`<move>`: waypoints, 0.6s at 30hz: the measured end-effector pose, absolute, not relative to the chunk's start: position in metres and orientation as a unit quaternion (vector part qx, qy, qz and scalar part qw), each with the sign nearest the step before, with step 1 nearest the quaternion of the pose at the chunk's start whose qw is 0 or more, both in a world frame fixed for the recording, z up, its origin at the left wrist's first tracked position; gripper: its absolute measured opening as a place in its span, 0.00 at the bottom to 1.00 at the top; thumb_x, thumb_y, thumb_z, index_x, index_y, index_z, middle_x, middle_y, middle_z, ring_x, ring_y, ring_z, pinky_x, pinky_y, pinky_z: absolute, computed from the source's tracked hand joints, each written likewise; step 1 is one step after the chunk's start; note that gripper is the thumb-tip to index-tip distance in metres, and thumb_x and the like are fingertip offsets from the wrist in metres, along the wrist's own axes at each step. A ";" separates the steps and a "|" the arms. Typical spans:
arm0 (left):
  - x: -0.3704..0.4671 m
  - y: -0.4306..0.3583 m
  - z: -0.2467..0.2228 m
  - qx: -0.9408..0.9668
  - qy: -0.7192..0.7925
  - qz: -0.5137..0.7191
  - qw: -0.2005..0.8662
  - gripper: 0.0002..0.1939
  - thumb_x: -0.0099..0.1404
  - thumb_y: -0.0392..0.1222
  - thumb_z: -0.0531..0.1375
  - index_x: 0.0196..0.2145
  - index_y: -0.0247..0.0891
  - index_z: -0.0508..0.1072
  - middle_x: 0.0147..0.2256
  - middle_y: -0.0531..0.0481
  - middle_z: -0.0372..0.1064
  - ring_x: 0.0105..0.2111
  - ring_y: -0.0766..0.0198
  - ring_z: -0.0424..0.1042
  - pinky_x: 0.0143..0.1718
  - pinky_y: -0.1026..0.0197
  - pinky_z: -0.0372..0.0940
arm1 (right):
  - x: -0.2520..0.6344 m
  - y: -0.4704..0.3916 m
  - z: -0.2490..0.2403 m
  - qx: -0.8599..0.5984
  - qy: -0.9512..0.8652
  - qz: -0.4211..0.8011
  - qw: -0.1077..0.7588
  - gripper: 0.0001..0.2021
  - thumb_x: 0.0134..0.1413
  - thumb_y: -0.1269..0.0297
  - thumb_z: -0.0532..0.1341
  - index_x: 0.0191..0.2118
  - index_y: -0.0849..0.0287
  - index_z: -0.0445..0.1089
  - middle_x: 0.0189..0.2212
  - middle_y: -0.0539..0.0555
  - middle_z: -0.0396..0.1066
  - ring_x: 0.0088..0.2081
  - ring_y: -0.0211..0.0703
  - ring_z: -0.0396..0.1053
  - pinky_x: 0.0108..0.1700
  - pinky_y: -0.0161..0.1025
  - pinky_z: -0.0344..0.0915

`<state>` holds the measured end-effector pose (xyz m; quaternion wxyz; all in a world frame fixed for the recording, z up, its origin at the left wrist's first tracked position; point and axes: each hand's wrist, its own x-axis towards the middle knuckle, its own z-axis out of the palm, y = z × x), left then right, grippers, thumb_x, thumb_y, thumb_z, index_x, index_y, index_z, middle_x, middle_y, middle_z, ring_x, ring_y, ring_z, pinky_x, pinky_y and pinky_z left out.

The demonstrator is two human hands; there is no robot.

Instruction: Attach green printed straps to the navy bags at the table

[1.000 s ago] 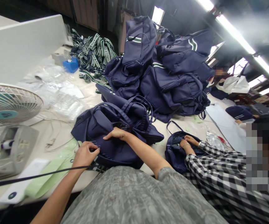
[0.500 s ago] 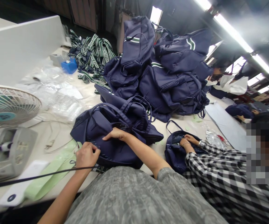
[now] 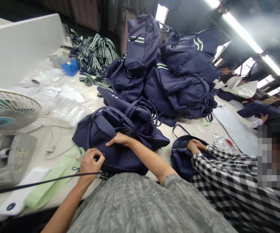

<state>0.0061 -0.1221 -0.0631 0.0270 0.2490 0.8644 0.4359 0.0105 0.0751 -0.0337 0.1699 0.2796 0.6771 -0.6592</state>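
Observation:
A navy duffel bag (image 3: 99, 129) lies in front of me, its handles flopped over the top. My right hand (image 3: 119, 139) grips the bag at its opening, thumb on the outer face and fingers hidden inside. At the lower left of the same bag, my left hand (image 3: 91, 160) is curled, with thumb and index finger pinched together. Whatever sits between those fingertips is too small to make out. Short light stitch-like marks run along the bag's face beside this hand. A thin black strap (image 3: 45, 183) crosses at my left wrist.
Navy bags (image 3: 179, 77) are piled behind, beside a heap of green-striped straps (image 3: 93, 51). A fan (image 3: 11, 110), plastic bags (image 3: 67, 108) and a light green strip (image 3: 50, 181) lie left. At right, a co-worker in a checked shirt (image 3: 227, 171) handles another navy bag (image 3: 179, 161).
Both my hands keep almost the same place and grip on the bag. The view has shifted slightly, and the co-worker's hands have moved a little within the other bag.

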 end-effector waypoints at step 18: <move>-0.009 -0.271 -0.106 0.130 0.943 0.302 0.053 0.15 0.48 0.46 0.51 0.35 0.45 0.68 0.31 0.48 0.71 0.34 0.48 0.72 0.39 0.43 0.68 | 0.013 0.078 -0.032 0.269 0.674 -0.665 0.174 0.19 0.24 0.70 0.76 0.31 0.63 0.76 0.31 0.53 0.76 0.35 0.47 0.73 0.40 0.40 0.71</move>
